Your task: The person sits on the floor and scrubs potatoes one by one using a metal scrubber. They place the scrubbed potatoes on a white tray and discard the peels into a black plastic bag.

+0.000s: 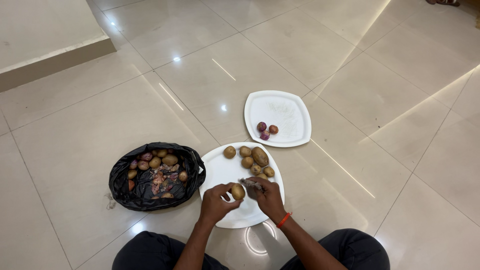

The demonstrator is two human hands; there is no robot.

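My left hand [216, 202] holds a small brown potato [238, 191] over the near white plate [217, 172]. My right hand [267, 196], with an orange band at the wrist, pinches a scrap of papery skin or root [248, 183] right beside that potato. Several more potatoes [252, 159] lie in a cluster at the far side of the same plate. A second white plate [280, 107] farther off carries three small purple-red onions [266, 130].
A black plastic bag [120, 182] lies open on the tiled floor to the left, holding potatoes, onions and peel scraps. A raised step [50, 60] runs along the far left. My knees in dark trousers [350, 247] frame the near edge.
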